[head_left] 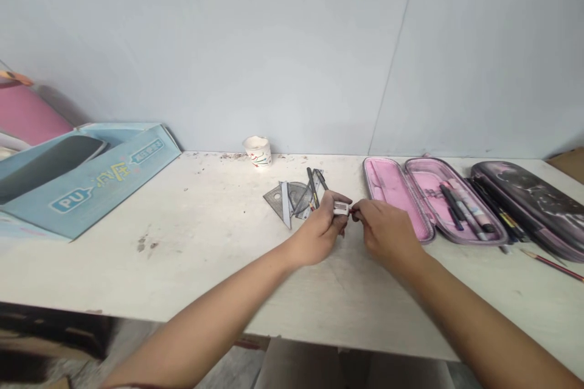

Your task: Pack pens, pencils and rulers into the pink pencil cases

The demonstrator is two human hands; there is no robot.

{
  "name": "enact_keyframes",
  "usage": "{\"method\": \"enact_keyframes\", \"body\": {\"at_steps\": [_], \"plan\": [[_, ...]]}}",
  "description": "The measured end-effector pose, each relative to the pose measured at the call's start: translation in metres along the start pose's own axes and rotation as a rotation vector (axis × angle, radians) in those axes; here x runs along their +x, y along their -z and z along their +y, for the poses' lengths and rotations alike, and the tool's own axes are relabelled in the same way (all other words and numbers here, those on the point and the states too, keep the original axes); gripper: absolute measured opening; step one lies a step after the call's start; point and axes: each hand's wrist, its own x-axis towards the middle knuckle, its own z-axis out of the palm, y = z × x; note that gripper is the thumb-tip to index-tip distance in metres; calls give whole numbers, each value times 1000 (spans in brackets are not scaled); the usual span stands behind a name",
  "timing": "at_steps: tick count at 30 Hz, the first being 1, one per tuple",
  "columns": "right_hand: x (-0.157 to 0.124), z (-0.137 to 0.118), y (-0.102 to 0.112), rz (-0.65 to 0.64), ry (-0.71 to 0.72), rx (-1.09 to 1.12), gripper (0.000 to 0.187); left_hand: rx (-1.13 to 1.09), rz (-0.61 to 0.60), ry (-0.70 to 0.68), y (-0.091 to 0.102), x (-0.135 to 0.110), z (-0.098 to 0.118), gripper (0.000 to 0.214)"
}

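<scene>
My left hand [322, 228] pinches a small white block, an eraser or sharpener [340, 208], above the white table [205, 243]. My right hand [382, 231] is closed too, its fingertips meeting the right end of that block; whether it grips something thin there is unclear. Just behind my left hand lie clear set squares and rulers [288, 199] with a couple of dark pens [312, 185] across them. Right of my hands, an open pink pencil case [410, 191] holds several pens.
A dark pencil case [538, 200] lies open at the far right, with a red pencil [554, 264] in front of it. A small paper cup [258, 151] stands by the wall. A blue cardboard box [86, 179] occupies the left end of the table.
</scene>
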Motion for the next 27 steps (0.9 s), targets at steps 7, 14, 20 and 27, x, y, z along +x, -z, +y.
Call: {"method": "enact_keyframes", "body": {"at_steps": [7,14,20,27], "plan": [[5,-2,9,-149,-99,397,38,-122,-54,-3,5,4,-3,15],[12,-6,6,86,282,-294,24,-581,-35,38,9,8,-7,23],[20,-17,3,-136,-73,251,29,-271,-3,36,21,0,-3,22],[21,-8,2,-428,-343,959,36,-107,-7,24,22,0,-5,18]]}}
